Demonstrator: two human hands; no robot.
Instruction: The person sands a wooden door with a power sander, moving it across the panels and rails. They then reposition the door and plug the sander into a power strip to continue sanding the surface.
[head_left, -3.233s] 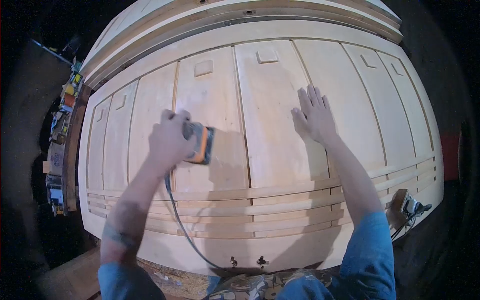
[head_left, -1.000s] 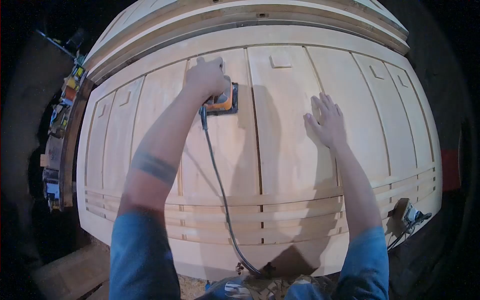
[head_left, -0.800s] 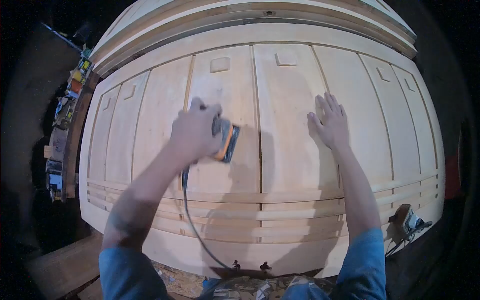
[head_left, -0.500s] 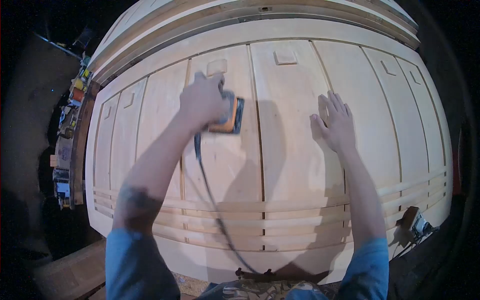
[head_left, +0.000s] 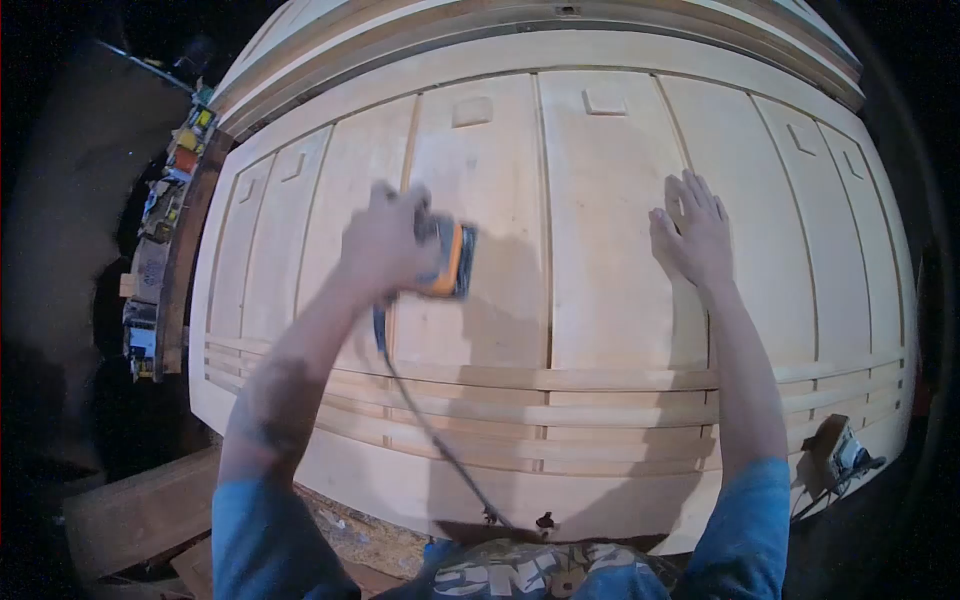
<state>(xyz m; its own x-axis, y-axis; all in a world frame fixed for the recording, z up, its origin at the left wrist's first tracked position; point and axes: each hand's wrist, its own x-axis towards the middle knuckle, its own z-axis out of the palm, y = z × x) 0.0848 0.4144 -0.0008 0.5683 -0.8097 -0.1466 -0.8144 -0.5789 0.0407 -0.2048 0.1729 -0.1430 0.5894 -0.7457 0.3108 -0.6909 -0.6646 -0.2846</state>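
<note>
The left hand (head_left: 385,245) is clenched over the top of the orange sander (head_left: 452,262), left of centre on the panel (head_left: 610,300). The right hand (head_left: 695,235) lies flat, fingers spread, on the wood. The sander looks compact, rigid and light enough for one hand, and its cord (head_left: 430,440) trails toward the person.

- Boards (head_left: 520,25): 12 o'clock, pale timber, stacked, long edges running left to right.
- Shelf (head_left: 160,260): 9 o'clock, dark wood, crowded with small coloured items too small to identify.
- Plank (head_left: 140,510): 8 o'clock, thick, lying low.
- Sawdust (head_left: 350,525): 7 o'clock, scattered beside the plank.
- Knobs (head_left: 545,521): 6 o'clock, two, dark, side by side.
- Power tool (head_left: 845,458): 4 o'clock, small, with a dark cord trailing.
</note>
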